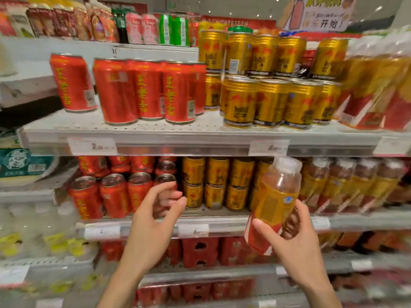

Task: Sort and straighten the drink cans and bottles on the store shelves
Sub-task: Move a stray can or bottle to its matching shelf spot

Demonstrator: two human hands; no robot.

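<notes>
One bottle (274, 203) is in your right hand (295, 238): clear plastic, white cap, yellow label over a red base, tilted with its cap toward the upper shelf (155, 132) edge. Your fingers wrap its lower half, thumb across the front. Your left hand (153, 216) hangs before the red cans (115, 194), fingers loosely curled, holding nothing.

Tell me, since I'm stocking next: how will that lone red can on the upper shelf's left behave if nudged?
The lone red can looks tall and narrow, so probably tippy. It already seems tilted. Its round body would likely roll if toppled.
</notes>
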